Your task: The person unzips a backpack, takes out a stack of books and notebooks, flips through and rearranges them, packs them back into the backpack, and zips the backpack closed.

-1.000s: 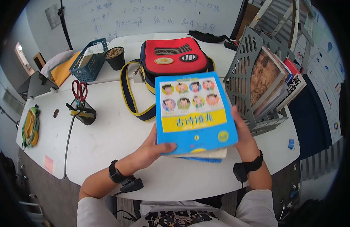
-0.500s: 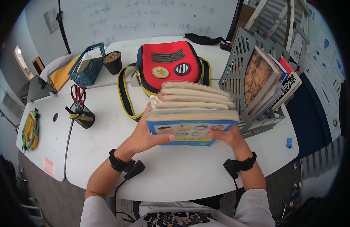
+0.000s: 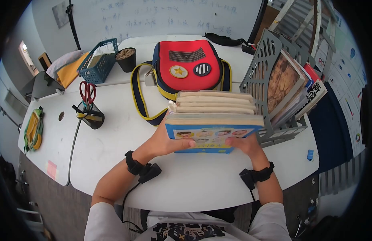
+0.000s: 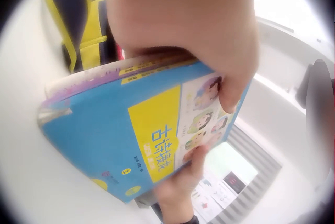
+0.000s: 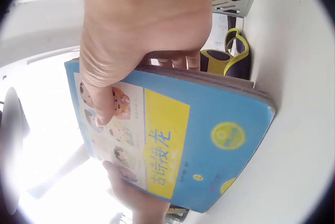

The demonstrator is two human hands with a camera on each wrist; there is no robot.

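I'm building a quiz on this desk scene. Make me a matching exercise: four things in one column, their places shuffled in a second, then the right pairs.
Things:
1. stack of books
2. scissors
3. red bag
4. blue basket

Places:
A. standing in the dark pen cup
B. far left, beside the small dark pot
C. held on edge between both hands
D. lying just behind the held stack

Pairs: 1-C, 2-A, 3-D, 4-B

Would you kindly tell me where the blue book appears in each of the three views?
Head: blue book at centre, front of the stack gripped by both hands.
Left wrist: it fills the middle, cover facing the camera.
Right wrist: centre to lower right.
Shared landmark: yellow title panel.
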